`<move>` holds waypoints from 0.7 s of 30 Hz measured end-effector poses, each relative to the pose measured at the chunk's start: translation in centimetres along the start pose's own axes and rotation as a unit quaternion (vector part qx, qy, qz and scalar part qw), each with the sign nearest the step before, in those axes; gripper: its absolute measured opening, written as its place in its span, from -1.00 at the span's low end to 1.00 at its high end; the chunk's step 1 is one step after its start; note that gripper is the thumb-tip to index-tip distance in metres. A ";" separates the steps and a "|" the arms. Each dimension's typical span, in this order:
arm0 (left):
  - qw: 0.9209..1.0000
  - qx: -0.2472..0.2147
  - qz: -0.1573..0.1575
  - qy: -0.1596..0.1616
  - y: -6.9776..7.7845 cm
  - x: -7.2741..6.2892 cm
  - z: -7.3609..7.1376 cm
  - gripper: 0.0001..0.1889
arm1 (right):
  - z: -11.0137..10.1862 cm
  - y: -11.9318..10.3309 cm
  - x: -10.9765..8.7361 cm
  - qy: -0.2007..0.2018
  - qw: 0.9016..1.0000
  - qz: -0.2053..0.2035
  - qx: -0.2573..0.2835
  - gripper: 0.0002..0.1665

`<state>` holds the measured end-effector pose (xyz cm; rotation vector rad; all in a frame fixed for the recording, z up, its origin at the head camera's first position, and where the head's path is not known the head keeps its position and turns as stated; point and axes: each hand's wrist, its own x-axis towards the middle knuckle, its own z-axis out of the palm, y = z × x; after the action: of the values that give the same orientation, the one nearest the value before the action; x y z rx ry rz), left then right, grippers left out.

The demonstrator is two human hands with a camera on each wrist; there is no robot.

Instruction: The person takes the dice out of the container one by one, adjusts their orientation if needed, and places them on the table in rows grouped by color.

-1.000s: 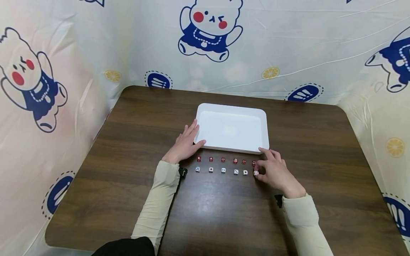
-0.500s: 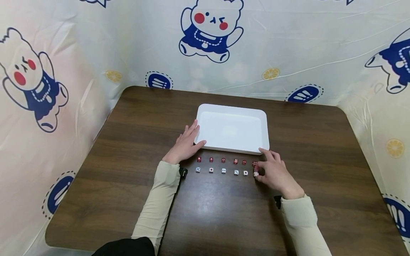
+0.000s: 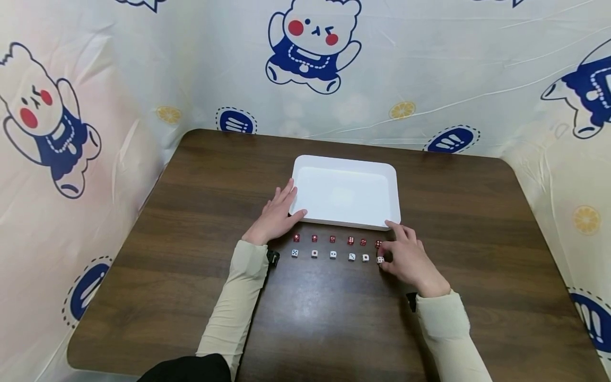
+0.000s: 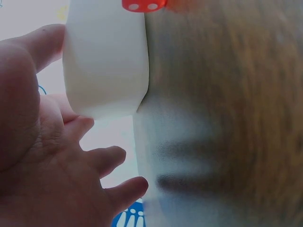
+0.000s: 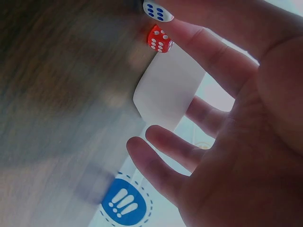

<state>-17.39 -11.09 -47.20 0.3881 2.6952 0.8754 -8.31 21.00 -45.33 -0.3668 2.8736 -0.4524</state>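
Observation:
A shallow white tray [image 3: 345, 223] lies on the brown table. My left hand [image 3: 273, 216] rests against its left side, fingers spread and thumb at the front rim; the left wrist view shows the thumb touching the tray wall [image 4: 106, 56]. In front of the tray, several small red dice [image 3: 332, 239] form a row, with several white dice [image 3: 333, 254] in a second row nearer me. Between thumb and index finger, my right hand [image 3: 412, 260] pinches the rightmost white die [image 5: 158, 11]. A red die [image 5: 160, 39] sits just beyond it. Another right fingertip reaches the tray's front right corner.
The wood-grain table [image 3: 305, 329] extends around the tray and dice on all sides. Pale printed curtains [image 3: 229, 63] hang close behind and beside the table. Black bands circle both wrists.
My right hand and the pinched white die shift very slightly left. The left hand, the tray and the other dice keep their places.

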 end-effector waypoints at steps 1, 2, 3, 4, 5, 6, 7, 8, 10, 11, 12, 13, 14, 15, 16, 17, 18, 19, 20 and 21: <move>1.000 0.000 0.000 0.000 0.0 0.0 0.0 -0.20 | 0.0 0.0 0.0 0.000 1.000 0.000 -0.002 -0.90; 1.000 0.000 0.000 0.000 0.0 0.0 0.0 -0.20 | 0.0 0.0 0.0 0.000 1.000 0.001 -0.003 -0.90; 1.000 0.001 0.000 0.001 -0.1 0.1 0.0 -0.20 | 0.0 0.0 0.0 -0.001 1.000 0.001 -0.003 -0.90; 1.000 0.001 0.000 0.001 -0.1 0.1 0.0 -0.20 | 0.0 0.0 0.0 -0.001 1.000 0.001 -0.004 -0.90; 1.000 0.000 0.000 0.001 -0.1 0.1 0.1 -0.20 | 0.0 0.0 0.0 -0.001 1.000 0.001 -0.004 -0.90; 1.000 0.000 0.000 0.001 -0.1 0.1 0.1 -0.20 | 0.0 0.0 0.0 -0.001 1.000 0.000 -0.004 -0.89; 1.000 0.001 0.000 0.002 -0.1 0.1 0.1 -0.20 | 0.0 0.0 0.0 0.000 1.000 0.000 -0.003 -0.89; 1.000 0.001 0.000 0.002 -0.1 0.1 0.1 -0.20 | 0.0 0.0 0.0 0.000 1.000 0.000 -0.003 -0.89; 1.000 0.000 0.001 0.002 0.0 0.1 0.0 -0.19 | 0.0 0.0 0.0 0.001 1.000 0.000 -0.001 -0.88; 1.000 0.001 0.002 0.002 0.1 0.1 0.0 -0.19 | 0.0 0.0 0.0 0.000 1.000 0.000 0.001 -0.88; 1.000 0.002 0.003 0.003 0.1 0.1 0.0 -0.19 | 0.0 0.0 0.0 0.000 1.000 0.000 0.004 -0.87; 1.000 0.002 0.003 0.002 0.1 0.1 0.0 -0.19 | -0.1 0.0 0.0 -0.002 1.000 0.001 0.006 -0.87; 1.000 0.000 0.003 0.003 0.1 0.1 0.0 -0.19 | -0.2 0.0 0.0 -0.003 1.000 0.002 0.009 -0.87; 1.000 0.000 0.003 0.003 0.1 0.1 0.0 -0.19 | -0.3 -0.1 0.0 -0.004 1.000 0.003 0.013 -0.86; 1.000 0.000 0.002 0.003 0.1 0.1 0.0 -0.19 | -0.3 -0.1 0.0 -0.005 1.000 0.003 0.016 -0.86; 1.000 -0.001 0.001 0.003 0.2 0.1 -0.1 -0.19 | -0.4 -0.1 0.1 -0.005 1.000 0.001 0.019 -0.86; 1.000 -0.001 0.000 0.003 0.2 0.1 0.0 -0.18 | -0.5 -0.1 0.1 -0.005 1.000 0.000 0.022 -0.85; 1.000 -0.001 -0.002 0.003 0.2 0.1 0.0 -0.18 | -0.6 -0.1 0.1 -0.006 1.000 0.000 0.026 -0.84; 1.000 0.000 -0.003 0.003 0.2 0.1 0.0 -0.18 | -0.7 -0.1 0.0 -0.007 0.999 -0.001 0.033 -0.84; 1.000 0.001 -0.004 0.003 0.2 0.1 0.0 -0.18 | -0.7 0.0 0.1 -0.006 0.999 -0.002 0.039 -0.83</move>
<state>-17.45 -10.92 -47.12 0.3760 2.7023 0.8732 -8.52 21.15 -44.67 -0.3602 2.8343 -0.5584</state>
